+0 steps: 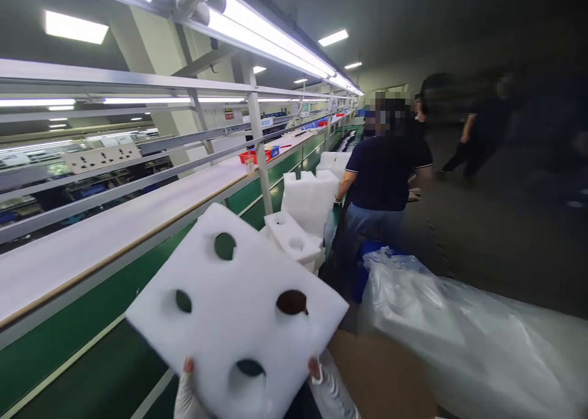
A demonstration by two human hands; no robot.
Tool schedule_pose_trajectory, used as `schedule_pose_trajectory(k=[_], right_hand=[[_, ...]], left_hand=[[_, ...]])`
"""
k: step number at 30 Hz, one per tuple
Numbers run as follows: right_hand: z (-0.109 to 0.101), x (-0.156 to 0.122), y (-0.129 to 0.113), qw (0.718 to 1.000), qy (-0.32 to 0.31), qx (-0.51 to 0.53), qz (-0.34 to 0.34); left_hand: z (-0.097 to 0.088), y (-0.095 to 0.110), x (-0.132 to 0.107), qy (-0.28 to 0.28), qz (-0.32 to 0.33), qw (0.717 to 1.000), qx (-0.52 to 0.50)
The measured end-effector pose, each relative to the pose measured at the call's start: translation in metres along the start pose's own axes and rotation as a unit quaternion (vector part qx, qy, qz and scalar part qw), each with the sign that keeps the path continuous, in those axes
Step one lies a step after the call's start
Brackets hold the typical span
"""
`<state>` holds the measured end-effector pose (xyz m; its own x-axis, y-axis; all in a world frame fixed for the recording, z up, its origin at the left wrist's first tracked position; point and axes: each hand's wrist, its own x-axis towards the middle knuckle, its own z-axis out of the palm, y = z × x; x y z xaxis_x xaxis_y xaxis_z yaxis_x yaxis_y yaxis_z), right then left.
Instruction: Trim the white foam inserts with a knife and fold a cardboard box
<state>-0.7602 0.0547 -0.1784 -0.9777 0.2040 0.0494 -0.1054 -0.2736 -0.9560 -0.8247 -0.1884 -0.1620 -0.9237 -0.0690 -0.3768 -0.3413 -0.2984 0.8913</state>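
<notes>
Worktop, long, white and brown-edged (68, 253), runs up the left, with a dark green conveyor belt (101, 376) below it. And here, low in the centre, is the thick white foam panel with four round holes (260, 284), tilted cornerwise: it's up, it's in hand, not set down anywhere! The bare left hand (188, 365) grasps its lower-left edge, thumb on the near face; the bare right hand (314, 368) clasps the lower-right edge, the other fingers hidden, so how wide they spread I can't tell. Beyond it stand a white holed foam slab (287, 230) and a taller notched white foam block (305, 201), neither in these hands. Rightward, a co-worker in a navy top (386, 168), then crumpled translucent plastic sheeting (463, 333).
</notes>
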Motion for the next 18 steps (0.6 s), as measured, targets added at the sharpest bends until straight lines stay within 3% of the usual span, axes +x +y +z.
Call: schedule_pose_trajectory(k=[2, 4, 6, 8, 11, 14, 18], right_hand=[[0.003, 0.01, -0.01, 0.997, 0.065, 0.043, -0.001], [0.006, 0.031, -0.025, 0.993, 0.075, 0.092, 0.005], [0.011, 0.065, -0.04, 0.989, 0.061, 0.137, 0.008], [0.02, 0.111, -0.054, 0.985, 0.049, 0.166, 0.003], [0.046, 0.192, -0.073, 0.981, 0.034, 0.19, 0.001], [0.082, 0.275, -0.099, 0.977, 0.036, 0.21, 0.034], [0.123, 0.355, -0.125, 0.983, 0.015, 0.182, 0.013]], left_hand=[[0.02, 0.009, 0.008, 0.009, 0.022, 0.995, -0.102], [0.033, 0.026, 0.01, -0.06, 0.077, 0.985, -0.14], [0.035, 0.047, 0.004, -0.121, 0.148, 0.972, -0.135], [0.023, 0.065, -0.004, -0.103, 0.203, 0.966, -0.119], [-0.019, 0.079, -0.02, 0.012, 0.243, 0.966, -0.085], [-0.076, 0.085, -0.04, 0.117, 0.262, 0.957, -0.043], [-0.151, 0.092, -0.073, 0.248, 0.287, 0.925, 0.006]])
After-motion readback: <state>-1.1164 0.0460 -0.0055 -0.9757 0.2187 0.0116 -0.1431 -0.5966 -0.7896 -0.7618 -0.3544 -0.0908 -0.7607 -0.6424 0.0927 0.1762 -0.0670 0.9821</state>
